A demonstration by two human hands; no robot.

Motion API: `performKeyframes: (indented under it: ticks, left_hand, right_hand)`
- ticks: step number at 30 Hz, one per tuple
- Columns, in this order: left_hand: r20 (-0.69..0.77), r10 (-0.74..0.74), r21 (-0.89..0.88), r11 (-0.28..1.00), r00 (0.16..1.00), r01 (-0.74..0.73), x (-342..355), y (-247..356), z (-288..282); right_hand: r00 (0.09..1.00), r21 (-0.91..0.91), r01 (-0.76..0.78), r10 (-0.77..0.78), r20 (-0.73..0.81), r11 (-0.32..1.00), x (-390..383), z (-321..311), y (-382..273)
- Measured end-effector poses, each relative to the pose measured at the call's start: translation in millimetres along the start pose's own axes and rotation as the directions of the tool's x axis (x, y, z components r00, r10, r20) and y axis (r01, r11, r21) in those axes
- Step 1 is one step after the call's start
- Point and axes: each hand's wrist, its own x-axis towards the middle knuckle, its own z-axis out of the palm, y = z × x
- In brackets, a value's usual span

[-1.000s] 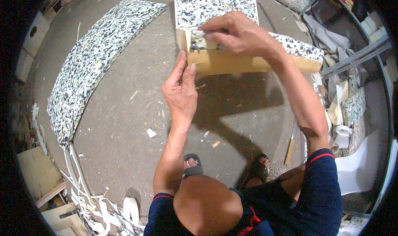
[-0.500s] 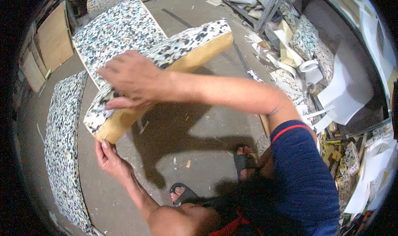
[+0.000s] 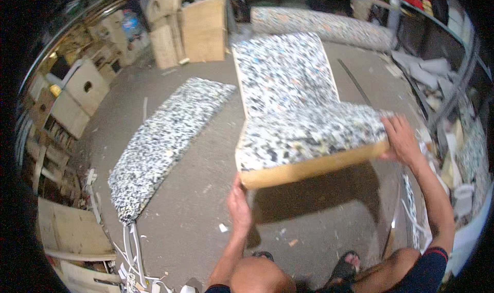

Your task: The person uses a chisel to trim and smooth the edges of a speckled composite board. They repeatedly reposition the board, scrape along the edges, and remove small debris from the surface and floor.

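A padded piece with a black-and-white speckled foam top and a yellow front edge (image 3: 309,133) is held up at the centre right. A speckled rectangular panel (image 3: 283,69) rises behind it, adjoining its back edge. My left hand (image 3: 238,205) grips the piece's near left corner, its fingers partly hidden beneath. My right hand (image 3: 402,141) grips the right end, fingers over the edge. On the floor (image 3: 185,231) to the left lies a long curved speckled foam pad (image 3: 162,144), with pale strips trailing from its near end.
Wooden boards (image 3: 203,28) lean at the back beside a speckled foam roll (image 3: 321,25). Plywood pieces (image 3: 74,97) line the left. White and speckled scraps (image 3: 463,190) and metal shelving fill the right side. A dark bar (image 3: 352,79) lies behind the piece.
My right hand has moved from the piece's left part to its right end. My left hand still holds the left corner. The camera's view has swung, now showing more of the back area.
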Motion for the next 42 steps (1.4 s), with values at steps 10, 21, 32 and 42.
performKeyframes:
  ticks: [10, 21, 32, 42]
  left_hand:
    - [0.326, -0.655, -0.618, 0.398, 0.682, 0.678, -43.3, 15.3, 3.2]
    - [-0.033, -0.87, -0.804, 0.315, 0.492, 0.504, 3.4, -25.0, -21.2]
    - [-0.701, -0.163, 0.056, 0.958, 0.694, 0.282, 107.5, -73.3, -177.4]
    - [0.155, -0.187, 0.981, 0.141, 0.97, -0.129, 106.6, -141.0, -52.9]
  right_hand:
    - [0.998, 0.08, 0.054, -0.055, 0.008, 0.995, -43.7, 2.9, -14.0]
    - [0.738, 0.103, 0.131, -0.166, 0.654, 0.986, -29.6, 19.8, -48.5]
    - [0.471, 0.489, 0.271, -0.557, 0.684, 0.829, 57.0, 100.4, -254.2]
    - [0.807, 0.478, 0.543, -0.271, -0.524, 0.691, 293.6, 123.2, -326.1]
